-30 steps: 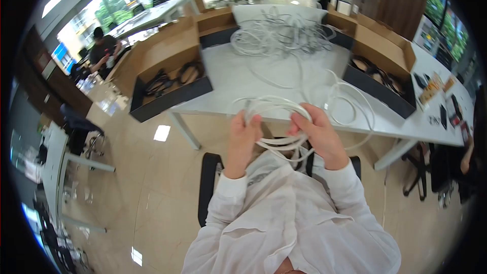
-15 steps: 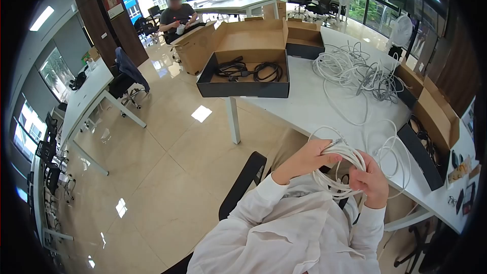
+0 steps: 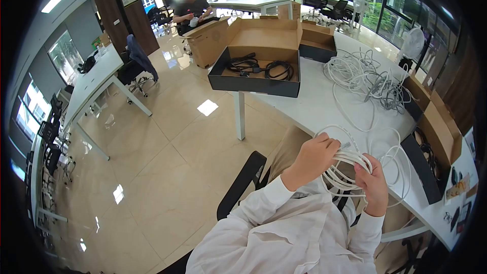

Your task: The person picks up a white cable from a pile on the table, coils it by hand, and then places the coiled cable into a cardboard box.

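one white cable coil (image 3: 349, 158) above the lap beside the tabletop (image 3: 309, 104) edge, left hand (image 3: 315, 158) grip closed round its top, right hand (image 3: 373, 186) grip clamped on its right side, one loose cable heap (image 3: 362, 78) and three open boxes (image 3: 264, 40) on the tabletop, two black cable bundles (image 3: 279, 70) in the left box

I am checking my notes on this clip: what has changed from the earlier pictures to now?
The view swung left, so the open box with black cables now lies ahead. Nothing was let go: left hand and right hand still hold the white cable coil. The loose cable pile on the table stayed.
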